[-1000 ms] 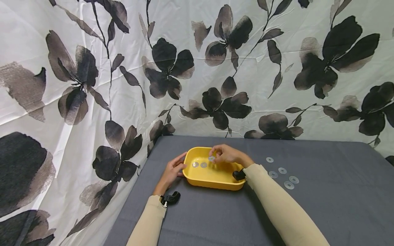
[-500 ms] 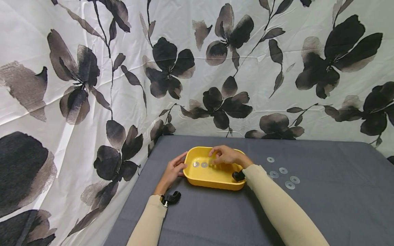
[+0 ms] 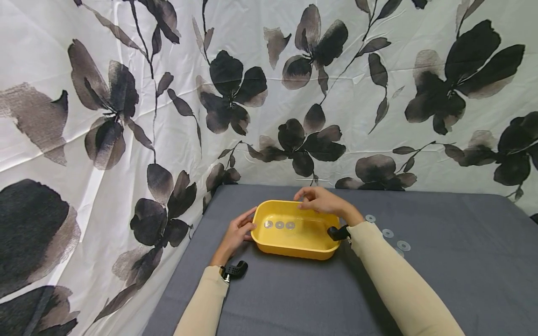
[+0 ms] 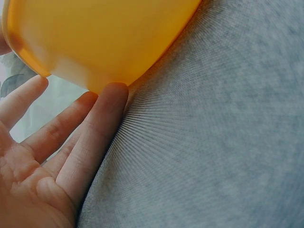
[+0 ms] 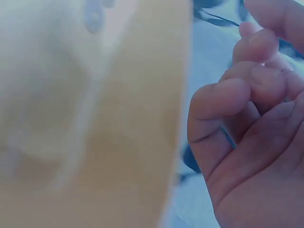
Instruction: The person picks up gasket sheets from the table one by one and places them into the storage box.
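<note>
Third metal washer (image 3: 290, 226) now lies released in the yellow tray (image 3: 298, 241).
The right hand (image 3: 322, 200) has drawn back to the tray's far rim, fingers loosely curled, apparently holding nothing; that placement looks finished. The left hand (image 3: 235, 234), fingers nearly straight, touches the tray's left end. More washers (image 3: 387, 233) lie right of it.

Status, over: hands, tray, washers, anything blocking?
Left hand touching left end of yellow tray; right hand near far rim, apparently empty. Three washers inside. Right sleeve partly hides washers outside in head view.
</note>
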A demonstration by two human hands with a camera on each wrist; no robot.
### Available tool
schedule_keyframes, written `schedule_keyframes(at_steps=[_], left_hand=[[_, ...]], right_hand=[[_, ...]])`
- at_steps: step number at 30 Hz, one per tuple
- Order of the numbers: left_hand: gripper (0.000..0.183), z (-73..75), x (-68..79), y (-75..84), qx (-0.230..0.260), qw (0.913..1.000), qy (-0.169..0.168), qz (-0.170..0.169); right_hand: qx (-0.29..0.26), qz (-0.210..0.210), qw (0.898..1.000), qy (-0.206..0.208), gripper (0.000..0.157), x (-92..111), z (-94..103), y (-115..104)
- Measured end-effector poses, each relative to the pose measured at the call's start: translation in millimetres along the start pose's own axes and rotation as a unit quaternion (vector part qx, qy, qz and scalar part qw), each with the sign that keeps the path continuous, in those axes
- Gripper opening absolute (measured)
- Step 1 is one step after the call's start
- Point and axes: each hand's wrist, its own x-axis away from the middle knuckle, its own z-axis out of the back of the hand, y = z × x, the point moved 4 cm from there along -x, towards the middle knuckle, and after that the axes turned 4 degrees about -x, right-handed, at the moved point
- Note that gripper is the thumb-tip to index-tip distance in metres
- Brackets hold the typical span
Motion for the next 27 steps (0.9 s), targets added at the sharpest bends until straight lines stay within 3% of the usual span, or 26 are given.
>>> schedule_keyframes(at_steps=[6,13,16,22,27], left_hand=[[0.051,-0.2,-9.1,-18.6,-0.002,0.9997,0.023,-0.005],[0.05,-1.1,-9.2,-21.9,-0.008,0.999,0.042,-0.012],[0.051,-0.2,-8.8,-22.2,-0.012,0.9988,0.046,-0.012],[0.054,-0.6,-2.6,-5.6,-0.012,0.9999,0.008,0.001],[0.053,0.9,-10.0,-20.3,-0.005,0.9997,0.022,0.001]], right_hand=[[0.003,0.011,0.996,0.084,0.03,39.7,40.4,-1.0],[0.012,-0.015,0.988,0.152,0.036,95.6,73.0,32.1],[0.027,-0.025,0.986,0.163,0.033,115.8,78.3,48.6],[0.066,-0.045,0.985,0.151,0.036,142.8,78.2,72.6],[0.077,-0.067,0.989,0.102,0.039,153.9,77.2,89.5]])
